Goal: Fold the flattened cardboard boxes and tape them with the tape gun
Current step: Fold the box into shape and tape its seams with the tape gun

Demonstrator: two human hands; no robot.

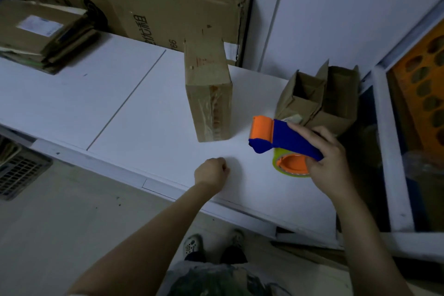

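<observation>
- Progress is sitting partway, judging by how the cartons are lying across the white table.
- One folded box is standing on end at centre frame. Clear tape is showing along the seam of its near face, so this unit is reading as folded and sealed.
- Two open boxes are standing side by side at centre right, just behind the tape gun. Their upper flaps are pointing up with no tape across them. Whether their undersides are carrying tape cannot be told.
- The flattened boxes are lying in a stack at upper left of the frame, well apart from both hands. They are appearing unfolded and are likely making up the bulk of the work left.
- The right hand is gripping the blue body of the tape gun, with fingers and thumb wrapping round it. The orange roller is pointing toward centre frame, and the tape roll is sitting low over the table, right of centre.
- The left hand is resting on the table at lower centre with its fingers curling into a fist. It is holding nothing visible.
</observation>
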